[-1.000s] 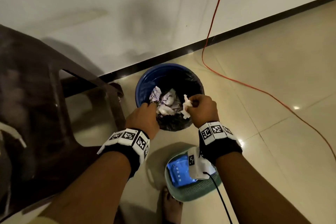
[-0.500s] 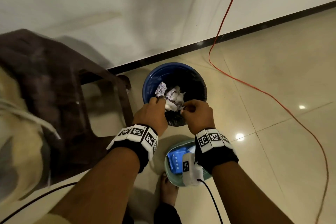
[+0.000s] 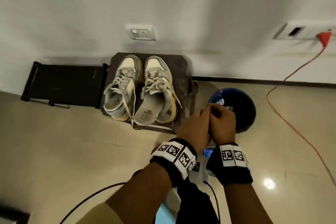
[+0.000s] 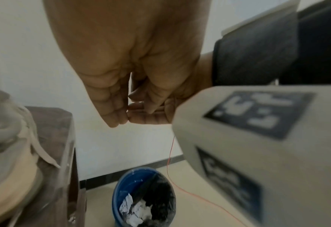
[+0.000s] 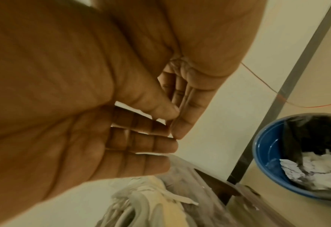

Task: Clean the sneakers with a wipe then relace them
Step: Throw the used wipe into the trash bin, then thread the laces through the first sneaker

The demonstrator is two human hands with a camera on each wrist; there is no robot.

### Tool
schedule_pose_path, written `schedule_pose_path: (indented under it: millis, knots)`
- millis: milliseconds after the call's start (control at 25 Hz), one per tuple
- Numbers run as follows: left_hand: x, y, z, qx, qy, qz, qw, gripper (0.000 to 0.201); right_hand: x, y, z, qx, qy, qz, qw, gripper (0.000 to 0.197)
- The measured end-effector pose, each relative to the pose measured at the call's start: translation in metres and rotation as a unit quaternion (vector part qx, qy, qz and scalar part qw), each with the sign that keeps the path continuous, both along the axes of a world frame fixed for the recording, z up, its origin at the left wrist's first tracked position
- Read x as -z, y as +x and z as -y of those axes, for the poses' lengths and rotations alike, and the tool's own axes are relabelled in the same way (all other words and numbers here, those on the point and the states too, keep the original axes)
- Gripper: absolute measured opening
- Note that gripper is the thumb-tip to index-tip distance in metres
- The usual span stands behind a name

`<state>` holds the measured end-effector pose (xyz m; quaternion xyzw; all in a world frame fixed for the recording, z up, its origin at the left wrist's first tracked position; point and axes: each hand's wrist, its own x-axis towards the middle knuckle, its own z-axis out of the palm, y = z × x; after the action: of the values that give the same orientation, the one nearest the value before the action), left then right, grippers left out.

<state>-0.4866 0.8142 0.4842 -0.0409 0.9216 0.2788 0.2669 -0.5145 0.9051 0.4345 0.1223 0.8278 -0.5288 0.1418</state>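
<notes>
Sneakers (image 3: 139, 89) sit loosely laced on the stool (image 3: 183, 71); left hand (image 3: 194, 129) and right hand (image 3: 222, 125), empty with fingers relaxed, could snag dangling laces and drag one off its edge.

The indoor light was dim and warm, with a small white glare spot on the glossy floor (image 3: 269, 183) at lower right. Motion blur smeared the head view's edges, where straight lines bowed. Both wrist views were soft and unfocused up close.
</notes>
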Motion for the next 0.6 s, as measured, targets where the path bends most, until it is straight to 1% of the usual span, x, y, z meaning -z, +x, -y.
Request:
schedule_pose_path:
  millis: [80, 200, 280, 360, 440, 520, 600]
  knots:
    - [-0.029, 0.011, 0.027, -0.05, 0.034, -0.031, 0.998, 0.064, -0.03, -0.001, 0.026, -0.032, -0.015, -0.002, 0.999, 0.028]
    - [-0.064, 0.024, 0.061, -0.1, 0.05, -0.113, 0.987, 0.04, -0.05, -0.002, 0.056, -0.064, -0.021, 0.009, 0.998, 0.025]
    - [-0.08, 0.026, 0.091, -0.143, 0.047, -0.144, 0.978, 0.029, -0.055, -0.006, 0.077, -0.068, -0.027, 0.029, 0.997, 0.023]
    - [-0.083, 0.022, 0.125, -0.188, 0.051, -0.156, 0.968, 0.023, -0.051, -0.011, 0.098, -0.068, -0.001, 0.048, 0.997, 0.026]
    - [-0.072, 0.019, 0.154, -0.229, 0.06, -0.151, 0.96, 0.023, -0.044, -0.01, 0.117, -0.07, 0.041, 0.077, 0.994, 0.024]
    - [-0.065, 0.02, 0.172, -0.244, 0.06, -0.125, 0.96, 0.025, -0.04, -0.003, 0.131, -0.061, 0.062, 0.121, 0.989, 0.025]
    - [-0.057, 0.018, 0.194, -0.239, 0.054, -0.095, 0.965, 0.027, -0.033, 0.003, 0.148, -0.044, 0.088, 0.134, 0.986, 0.032]
